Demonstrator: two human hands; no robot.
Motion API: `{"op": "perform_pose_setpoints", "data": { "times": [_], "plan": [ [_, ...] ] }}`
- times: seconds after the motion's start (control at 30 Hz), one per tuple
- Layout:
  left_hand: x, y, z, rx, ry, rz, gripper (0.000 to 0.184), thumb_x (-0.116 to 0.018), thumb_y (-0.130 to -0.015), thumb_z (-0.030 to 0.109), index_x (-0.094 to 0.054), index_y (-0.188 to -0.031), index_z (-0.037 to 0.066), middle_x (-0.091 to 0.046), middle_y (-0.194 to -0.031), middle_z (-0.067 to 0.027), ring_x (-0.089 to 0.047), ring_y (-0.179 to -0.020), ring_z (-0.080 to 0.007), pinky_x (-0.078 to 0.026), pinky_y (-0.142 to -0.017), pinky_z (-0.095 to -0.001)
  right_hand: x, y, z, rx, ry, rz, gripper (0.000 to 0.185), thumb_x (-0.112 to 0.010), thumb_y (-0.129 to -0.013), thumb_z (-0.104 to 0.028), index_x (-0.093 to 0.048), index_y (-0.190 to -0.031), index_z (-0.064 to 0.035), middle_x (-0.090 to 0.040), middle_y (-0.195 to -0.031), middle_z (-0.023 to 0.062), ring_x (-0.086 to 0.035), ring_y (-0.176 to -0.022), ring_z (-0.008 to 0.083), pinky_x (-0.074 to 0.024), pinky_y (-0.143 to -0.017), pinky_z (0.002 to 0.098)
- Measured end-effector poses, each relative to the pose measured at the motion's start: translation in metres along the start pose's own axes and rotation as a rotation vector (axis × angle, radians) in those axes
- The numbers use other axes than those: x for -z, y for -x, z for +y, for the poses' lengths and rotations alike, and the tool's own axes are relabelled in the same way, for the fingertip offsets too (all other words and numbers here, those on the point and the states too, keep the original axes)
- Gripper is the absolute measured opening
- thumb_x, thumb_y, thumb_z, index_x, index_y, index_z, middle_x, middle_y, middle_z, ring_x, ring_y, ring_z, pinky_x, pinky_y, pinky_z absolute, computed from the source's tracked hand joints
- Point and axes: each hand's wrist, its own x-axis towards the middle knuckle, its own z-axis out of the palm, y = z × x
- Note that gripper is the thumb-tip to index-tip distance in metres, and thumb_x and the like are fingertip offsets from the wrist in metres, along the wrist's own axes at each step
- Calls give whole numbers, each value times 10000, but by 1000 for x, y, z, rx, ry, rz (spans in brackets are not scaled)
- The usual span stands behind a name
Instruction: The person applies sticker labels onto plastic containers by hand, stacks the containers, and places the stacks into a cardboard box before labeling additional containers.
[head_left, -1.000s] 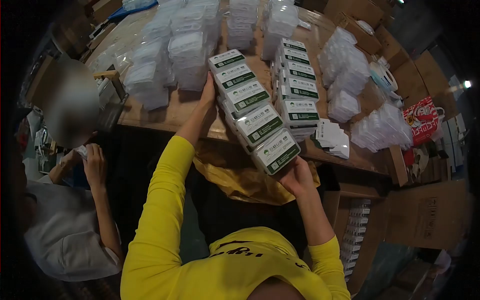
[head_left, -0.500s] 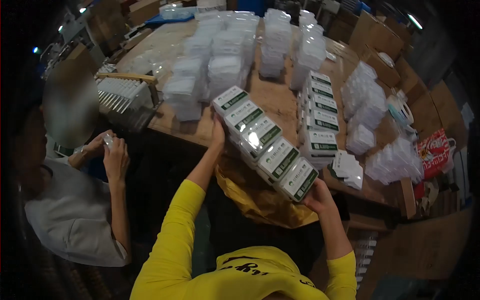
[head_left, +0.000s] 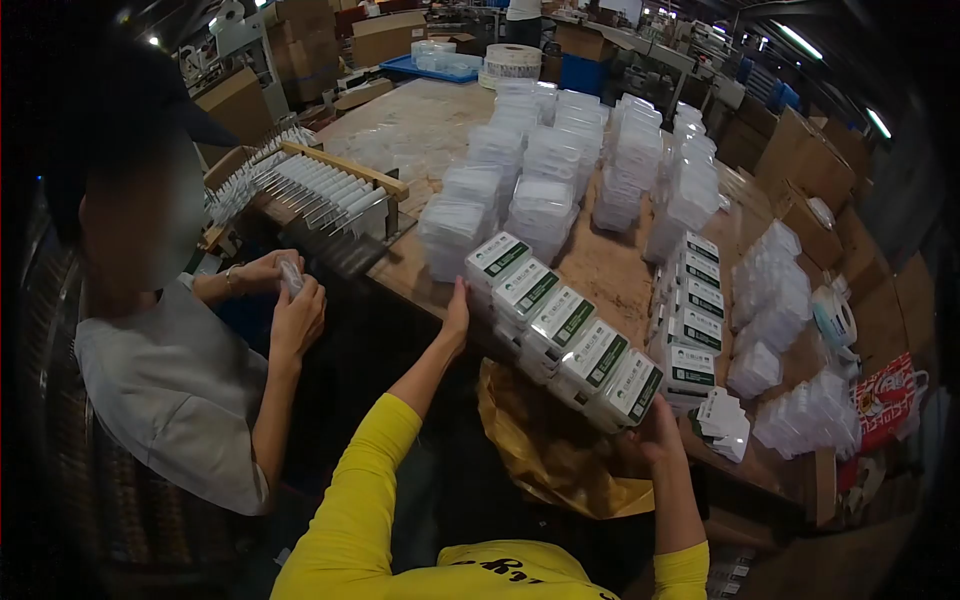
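Observation:
A slanting row of stacked clear boxes with green-and-white labels [head_left: 562, 325] is held between my two hands, above the table's front edge. My left hand [head_left: 457, 312] presses on its far left end, and my right hand [head_left: 658, 432] supports the near right end; some of its fingers are hidden by the boxes. Just right of the held row, a second row of labelled boxes [head_left: 692, 325] stands on the wooden table [head_left: 607, 272]. White cards [head_left: 722, 424] lie at that row's near end.
Clear box stacks [head_left: 545, 210] stand behind, with more [head_left: 775, 300] at right beside a tape roll [head_left: 835, 316] and red bag [head_left: 888, 402]. A co-worker [head_left: 180, 390] at left holds a small clear item near a rack of white tubes [head_left: 325, 190]. A yellow bag [head_left: 550, 450] hangs below.
The view has swung up and left, so the table's far side and more of the co-worker show. Both hands still hold the row, now tilted more toward the lower right.

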Motion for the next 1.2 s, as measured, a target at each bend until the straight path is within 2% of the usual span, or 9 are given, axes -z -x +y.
{"op": "perform_pose_setpoints", "data": {
  "times": [0.1,0.3,0.43,0.53,0.83,0.97,1.07,1.13,1.2],
  "plan": [
    [1,-6,18,125,-44,-38,456,-292,-886,461,-517,-1087,119,-541,-1034,2,-477,-853,-141,-346,-720,-236,13,-8,6,23,-78,-133,283,-408,-822,-325,-546,-958,-118,-585,-868,5,-545,-744,140,-441,-528,275],
    [-11,-7,52,282,-199,-158,387,-296,-875,346,-526,-1097,130,-571,-1009,-15,-507,-840,-171,-356,-715,-230,-1,-27,26,195,-371,-4,374,-414,-861,-338,-495,-1119,-79,-541,-1087,63,-523,-968,216,-420,-834,349],
    [1,-10,51,408,-119,-333,403,-359,-845,424,-507,-1105,153,-525,-1097,-9,-464,-964,-159,-387,-763,-373,-6,-30,28,239,-350,71,402,-416,-868,-359,-468,-1151,-79,-527,-1102,62,-522,-975,211,-437,-812,358],
    [39,-23,38,349,-208,-402,440,-410,-853,409,-464,-1164,102,-487,-1163,-60,-439,-1068,-222,-400,-825,-417,4,-36,25,196,-310,99,412,-423,-865,-359,-448,-1169,-83,-514,-1112,66,-525,-971,205,-453,-782,353],
    [45,-53,83,213,-205,-260,438,-410,-859,395,-457,-1169,89,-492,-1160,-66,-450,-1067,-218,-410,-826,-415,-18,-32,19,217,-391,61,439,-355,-885,-399,-435,-1185,-90,-514,-1104,78,-528,-981,203,-452,-808,352],
    [57,-72,83,271,-178,-319,438,-410,-862,389,-455,-1172,83,-494,-1158,-69,-455,-1066,-216,-414,-827,-414,-28,-21,14,55,-232,132,674,-249,-836,-587,-348,-1255,-68,-400,-1224,150,-401,-1131,256,-327,-930,403],
    [71,-111,104,286,-168,-368,437,-410,-864,385,-452,-1173,79,-496,-1157,-71,-459,-1065,-215,-417,-827,-413,-15,-56,36,89,-242,134,676,-240,-841,-565,-183,-1351,-126,-178,-1392,121,-198,-1259,281,-170,-1009,437],
    [70,-128,106,313,-166,-378,437,-410,-865,382,-451,-1175,76,-497,-1157,-72,-461,-1065,-214,-420,-827,-413,-18,-66,45,192,-209,111,677,-202,-848,-561,-110,-1371,-140,-105,-1417,116,-129,-1286,302,-150,-1016,446],
    [61,-128,98,339,-182,-368,436,-410,-867,379,-450,-1176,74,-498,-1156,-74,-463,-1065,-213,-422,-828,-412,-35,-20,15,43,-117,175,708,-174,-843,-583,-57,-1376,-132,-64,-1426,119,-122,-1295,288,-147,-1021,439]
  ]
}}
